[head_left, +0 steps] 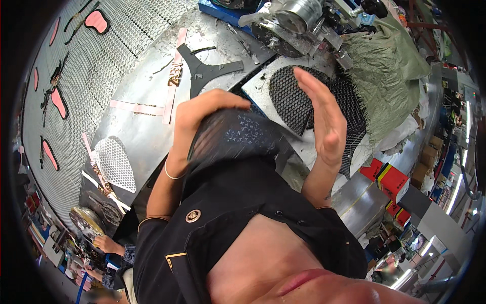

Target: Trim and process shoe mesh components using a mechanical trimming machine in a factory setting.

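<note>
My left hand [202, 112] has its fingers bent over the top edge of a dark see-through sheet [250, 133]. The sheet carries small white marks and is smeared by motion, and some of my fingers show through it. To its right, my right hand [325, 119] is raised with the fingers straight and holds nothing. Behind that hand lie black honeycomb mesh pieces [291, 99] on a pale board. A dark grey Y-shaped piece [205, 70] rests on the metal table [144, 134], beyond my left hand. Pink strips [172, 96] with brown lettering lie left of it.
A wide mesh belt [136, 30] at the left bears pink, black-edged shoe-shaped pieces [97, 21]. A metal machine [298, 23] stands at the back, beside a green woven sack [387, 76]. White perforated mesh [115, 162] lies at the left. Red boxes [390, 182] sit right; another person's hand [107, 244] shows lower left.
</note>
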Motion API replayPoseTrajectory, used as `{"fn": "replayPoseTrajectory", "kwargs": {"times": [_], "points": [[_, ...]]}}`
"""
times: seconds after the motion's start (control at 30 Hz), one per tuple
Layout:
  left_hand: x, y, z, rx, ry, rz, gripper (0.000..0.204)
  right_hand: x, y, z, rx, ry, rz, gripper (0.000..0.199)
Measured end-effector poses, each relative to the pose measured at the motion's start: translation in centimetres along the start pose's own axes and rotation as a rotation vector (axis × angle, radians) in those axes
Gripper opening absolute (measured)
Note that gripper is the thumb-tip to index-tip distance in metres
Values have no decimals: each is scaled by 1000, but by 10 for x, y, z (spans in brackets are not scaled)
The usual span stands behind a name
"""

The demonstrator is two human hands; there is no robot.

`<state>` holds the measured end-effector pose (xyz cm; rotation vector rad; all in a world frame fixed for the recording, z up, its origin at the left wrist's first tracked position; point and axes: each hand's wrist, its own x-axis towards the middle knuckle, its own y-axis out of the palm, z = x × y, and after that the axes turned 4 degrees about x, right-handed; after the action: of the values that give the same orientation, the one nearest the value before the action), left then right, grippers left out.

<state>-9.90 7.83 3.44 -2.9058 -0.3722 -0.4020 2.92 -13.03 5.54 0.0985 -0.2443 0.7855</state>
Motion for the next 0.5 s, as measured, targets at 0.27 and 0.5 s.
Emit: {"fn": "replayPoseTrajectory", "kwargs": {"times": [0.27,0.5], "points": [[33,29,-6,-391,-625,77,29,-34,-15,15,-20,386,-232,34],[52,52,0,-560,-595,115,51,-42,-21,29,-42,311,-364,19]]}}
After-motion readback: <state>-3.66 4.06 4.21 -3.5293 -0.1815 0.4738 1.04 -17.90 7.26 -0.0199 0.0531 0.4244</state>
